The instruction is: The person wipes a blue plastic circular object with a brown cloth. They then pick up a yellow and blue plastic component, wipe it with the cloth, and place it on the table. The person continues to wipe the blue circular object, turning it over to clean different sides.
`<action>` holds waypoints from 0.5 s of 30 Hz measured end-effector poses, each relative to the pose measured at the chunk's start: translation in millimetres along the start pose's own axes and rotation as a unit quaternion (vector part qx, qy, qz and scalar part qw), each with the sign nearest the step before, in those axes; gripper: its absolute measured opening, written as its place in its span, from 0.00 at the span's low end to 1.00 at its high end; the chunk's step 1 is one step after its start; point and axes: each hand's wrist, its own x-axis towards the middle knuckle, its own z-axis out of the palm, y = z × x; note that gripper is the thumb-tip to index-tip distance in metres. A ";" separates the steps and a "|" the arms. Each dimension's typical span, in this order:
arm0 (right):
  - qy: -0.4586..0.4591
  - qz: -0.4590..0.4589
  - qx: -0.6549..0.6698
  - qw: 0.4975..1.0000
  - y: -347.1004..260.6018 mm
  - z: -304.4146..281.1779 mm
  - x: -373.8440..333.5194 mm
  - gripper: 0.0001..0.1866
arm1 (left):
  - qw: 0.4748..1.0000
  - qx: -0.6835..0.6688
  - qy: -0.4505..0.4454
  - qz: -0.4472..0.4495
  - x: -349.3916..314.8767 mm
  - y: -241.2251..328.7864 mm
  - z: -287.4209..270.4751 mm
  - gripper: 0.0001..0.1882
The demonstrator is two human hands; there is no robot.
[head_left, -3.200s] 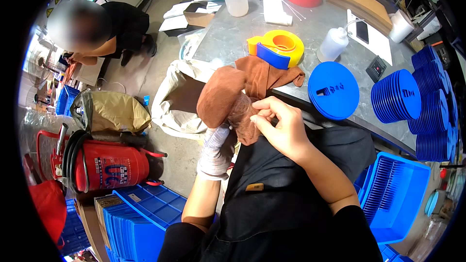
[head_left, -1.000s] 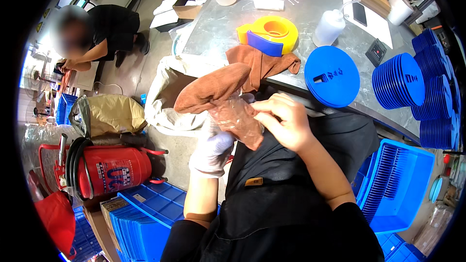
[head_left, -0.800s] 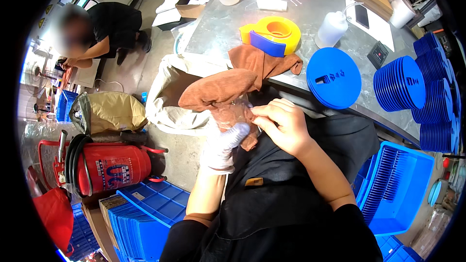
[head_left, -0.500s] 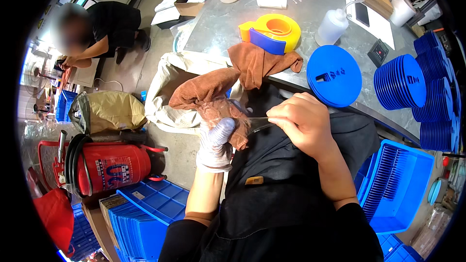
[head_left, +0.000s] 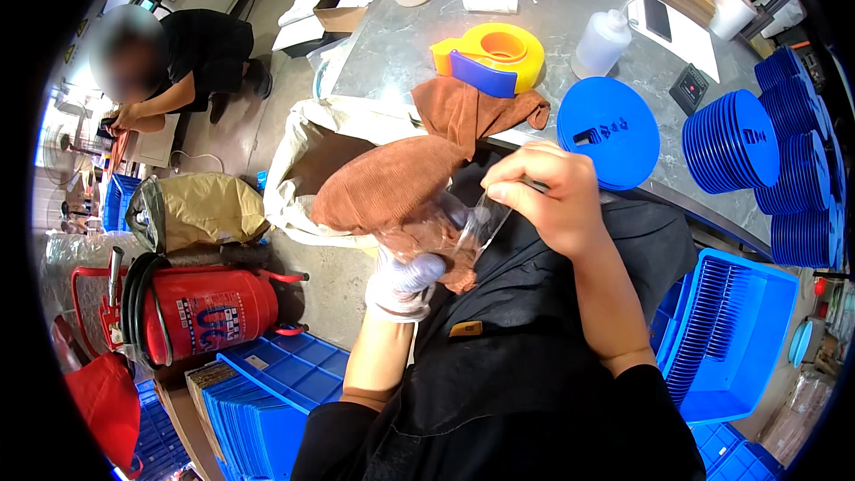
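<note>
Centre frame: gloved left hand (head_left: 405,272) grips brown cloth (head_left: 392,183) wrapped under a clear piece (head_left: 463,227). Bare right hand (head_left: 548,196), lower earlier, now pinches its upper edge, lifted higher.

Bare grey table (head_left: 392,44) left of the yellow tape dispenser (head_left: 492,55) gives free passage. Right of it: squeeze bottle (head_left: 602,41), blue disc (head_left: 608,132), stacked blue discs (head_left: 732,141) block.

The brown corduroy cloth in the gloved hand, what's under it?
Under the brown corduroy cloth a clear plastic disc shows, pinched by the bare right hand and backed by the white-gloved left hand. The cloth covers the rest of the disc.
</note>
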 end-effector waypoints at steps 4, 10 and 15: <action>-0.002 0.074 0.080 0.994 16.3 12.1 -2.0 0.04 | 0.996 0.085 -0.033 -0.006 1.6 4.2 -0.2 0.49; -0.100 0.184 0.276 0.938 26.3 29.9 -7.3 0.03 | 0.997 0.009 -0.056 0.054 5.9 -6.4 -13.4 0.50; -0.137 0.210 0.386 0.888 35.2 37.2 -11.3 0.11 | 0.996 -0.091 0.008 0.012 6.5 -9.6 -5.7 0.33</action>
